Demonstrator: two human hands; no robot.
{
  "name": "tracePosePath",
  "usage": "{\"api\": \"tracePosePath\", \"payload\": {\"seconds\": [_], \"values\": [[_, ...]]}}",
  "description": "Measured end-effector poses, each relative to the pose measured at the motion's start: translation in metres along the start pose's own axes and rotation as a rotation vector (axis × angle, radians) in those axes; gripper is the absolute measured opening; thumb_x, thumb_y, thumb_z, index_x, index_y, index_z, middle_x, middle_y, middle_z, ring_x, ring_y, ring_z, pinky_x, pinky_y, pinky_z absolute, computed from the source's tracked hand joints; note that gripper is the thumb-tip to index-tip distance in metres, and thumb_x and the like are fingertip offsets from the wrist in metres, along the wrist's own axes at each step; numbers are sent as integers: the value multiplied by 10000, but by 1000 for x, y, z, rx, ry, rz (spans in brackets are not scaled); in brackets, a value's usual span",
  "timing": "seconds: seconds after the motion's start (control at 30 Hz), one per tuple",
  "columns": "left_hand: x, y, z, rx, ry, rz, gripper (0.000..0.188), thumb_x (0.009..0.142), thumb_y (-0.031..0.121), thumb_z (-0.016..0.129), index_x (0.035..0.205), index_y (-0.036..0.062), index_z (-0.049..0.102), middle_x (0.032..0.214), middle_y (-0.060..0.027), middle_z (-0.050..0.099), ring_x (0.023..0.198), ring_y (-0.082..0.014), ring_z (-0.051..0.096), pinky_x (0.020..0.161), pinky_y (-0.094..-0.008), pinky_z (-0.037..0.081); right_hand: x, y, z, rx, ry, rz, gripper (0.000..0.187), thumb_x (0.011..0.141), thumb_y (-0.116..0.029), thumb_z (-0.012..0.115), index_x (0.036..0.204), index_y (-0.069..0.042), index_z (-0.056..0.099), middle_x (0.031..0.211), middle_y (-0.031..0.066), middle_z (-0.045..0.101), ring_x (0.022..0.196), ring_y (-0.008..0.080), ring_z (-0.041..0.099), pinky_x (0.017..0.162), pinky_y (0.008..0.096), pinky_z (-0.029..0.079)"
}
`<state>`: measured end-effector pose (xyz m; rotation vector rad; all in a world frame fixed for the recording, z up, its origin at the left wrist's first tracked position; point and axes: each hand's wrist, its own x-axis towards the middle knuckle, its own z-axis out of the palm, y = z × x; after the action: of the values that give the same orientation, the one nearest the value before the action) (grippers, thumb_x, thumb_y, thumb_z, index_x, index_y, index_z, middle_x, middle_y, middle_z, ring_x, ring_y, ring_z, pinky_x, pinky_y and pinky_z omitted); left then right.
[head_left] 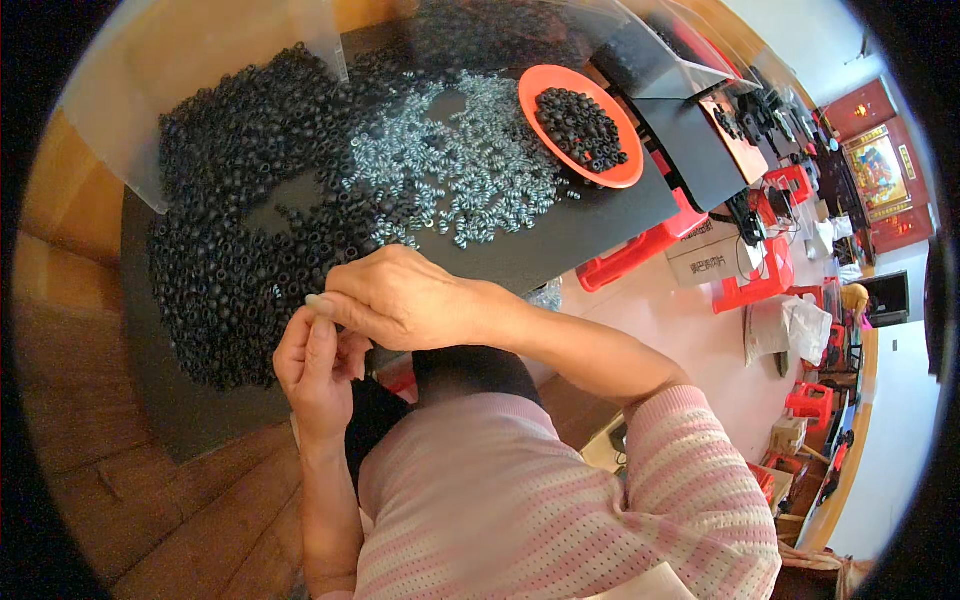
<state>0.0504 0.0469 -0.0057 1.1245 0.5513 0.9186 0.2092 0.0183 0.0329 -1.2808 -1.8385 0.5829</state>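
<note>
Left hand (318,368) and right hand (400,297) pinched together over black rings (235,250); springs (460,165) beyond.

A desk (600,225) carries a heap of rubber rings (230,230) on its left side. To the right of the heap lies a spread of metal springs (450,170). Further right, near the desk's far edge, a dish (530,90) holds more rings. Stools (760,285) stand on the floor beyond the desk's right edge.

red plastic stools (640,252) and a cardboard box (708,256) stand on the pink floor (690,340).
</note>
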Motion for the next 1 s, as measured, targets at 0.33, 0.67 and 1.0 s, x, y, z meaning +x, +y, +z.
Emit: {"api": "tracePosePath", "payload": {"seconds": [0.33, 0.67, 1.0], "values": [[2, -1, 2, 9, -119, -8, 247, 972, 244, 506, 969, 10, 588, 720, -27, 589, 499, -26, 408, 447, -169, 306, -14, 8, -93, -320, 334, 326, 380, 949, -298, 510, 735, 13, 560, 563, 52, 470, 527, 127, 421, 517, 318, 401], [2, 2, -2, 75, -180, -65, 209, 975, 182, 498, 935, 1, 593, 712, -17, 576, 504, -14, 385, 449, -173, 287, -27, 88, -227, -544, 437, 742, 483, 952, -441, 481, 803, 0, 609, 604, 30, 545, 551, 114, 500, 505, 279, 404], [-1, 5, -2, 327, -127, -61, 176, 946, 151, 496, 896, 23, 607, 676, -3, 572, 512, -25, 425, 460, -185, 339, 56, 24, -47, -495, -126, -77, 242, 865, -185, 607, 1034, -11, 613, 910, 162, 570, 851, 335, 582, 716, 381, 475]]}}
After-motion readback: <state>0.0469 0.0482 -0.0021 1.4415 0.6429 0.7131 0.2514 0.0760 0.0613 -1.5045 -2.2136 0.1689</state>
